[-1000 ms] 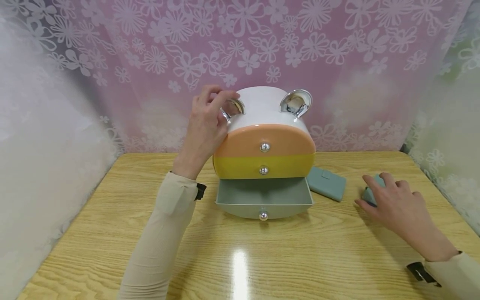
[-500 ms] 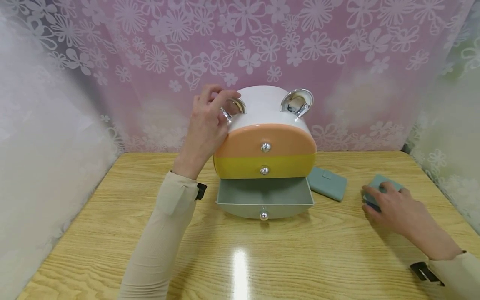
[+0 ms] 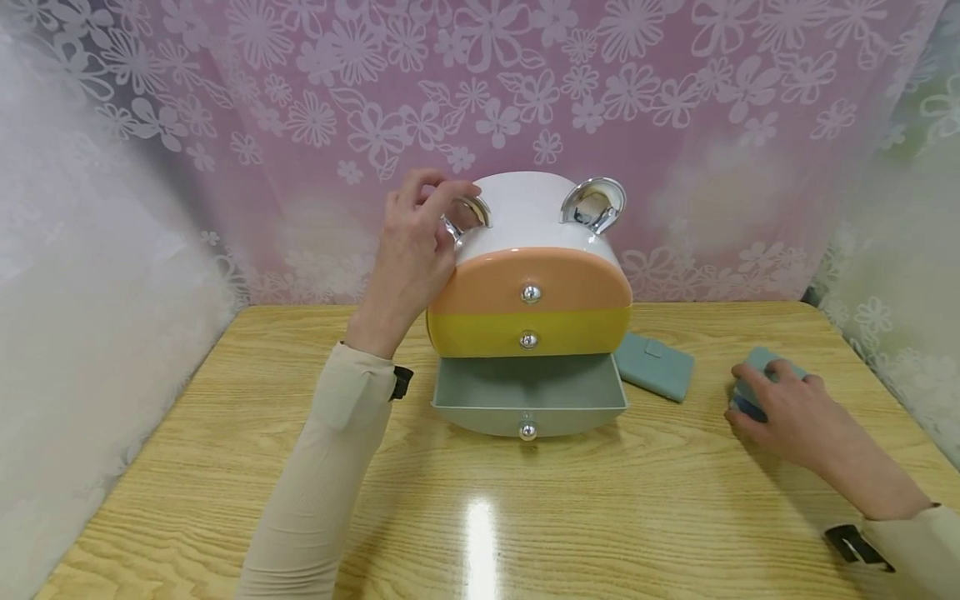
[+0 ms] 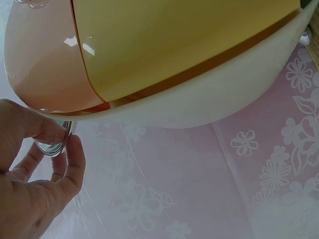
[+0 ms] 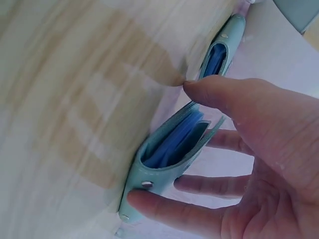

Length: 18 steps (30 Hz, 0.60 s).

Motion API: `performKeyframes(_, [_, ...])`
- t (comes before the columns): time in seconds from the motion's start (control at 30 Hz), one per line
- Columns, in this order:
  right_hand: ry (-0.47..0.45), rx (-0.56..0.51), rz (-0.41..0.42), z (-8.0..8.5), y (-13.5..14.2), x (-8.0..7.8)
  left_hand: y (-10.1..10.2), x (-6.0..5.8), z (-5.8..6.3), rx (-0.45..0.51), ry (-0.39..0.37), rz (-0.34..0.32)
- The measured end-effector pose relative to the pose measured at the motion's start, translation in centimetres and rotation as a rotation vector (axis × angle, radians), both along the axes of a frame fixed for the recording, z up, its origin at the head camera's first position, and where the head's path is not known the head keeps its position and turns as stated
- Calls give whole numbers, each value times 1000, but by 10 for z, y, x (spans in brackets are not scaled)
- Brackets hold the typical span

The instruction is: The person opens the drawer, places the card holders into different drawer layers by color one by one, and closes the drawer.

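A bear-shaped drawer box [image 3: 525,204] stands at the middle of the table, its orange and yellow drawers closed and the green bottom drawer [image 3: 480,423] pulled out. My left hand [image 3: 411,250] grips its silver left ear [image 4: 54,148] between thumb and fingers. At the right, my right hand [image 3: 798,417] holds a teal card wallet [image 5: 158,180] on the table, thumb at one end and fingers over the other side. Blue sleeves [image 5: 174,139] show inside its gaping edge. A second teal card wallet [image 3: 656,371] lies flat beside the box.
The wooden table [image 3: 360,517] reaches back to a pink flowered curtain [image 3: 360,100]. A pale cloth [image 3: 97,275] hangs along the left side and another flowered cloth [image 3: 892,275] along the right.
My right hand has shifted slightly right and closed in around the card wallet, which has tilted a little under the fingers. The left hand, box and second wallet stay put.
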State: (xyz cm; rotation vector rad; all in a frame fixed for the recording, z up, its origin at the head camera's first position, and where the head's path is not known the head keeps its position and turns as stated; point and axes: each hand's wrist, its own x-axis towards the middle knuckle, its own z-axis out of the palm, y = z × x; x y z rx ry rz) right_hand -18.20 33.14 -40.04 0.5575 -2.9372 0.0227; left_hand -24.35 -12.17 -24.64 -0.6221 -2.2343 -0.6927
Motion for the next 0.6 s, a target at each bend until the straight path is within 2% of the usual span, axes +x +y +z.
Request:
performKeyframes(0.3, [19,-97,-10,0,6,-2,-1,-1,0,6,9,-9])
performKeyframes(0.47, [10,-87,-13,2,5,0,-1,0,0,6,-7,-3])
performKeyframes(0.6, [1,-38,-36,8,5,3,-1,1,1,4,-18,1])
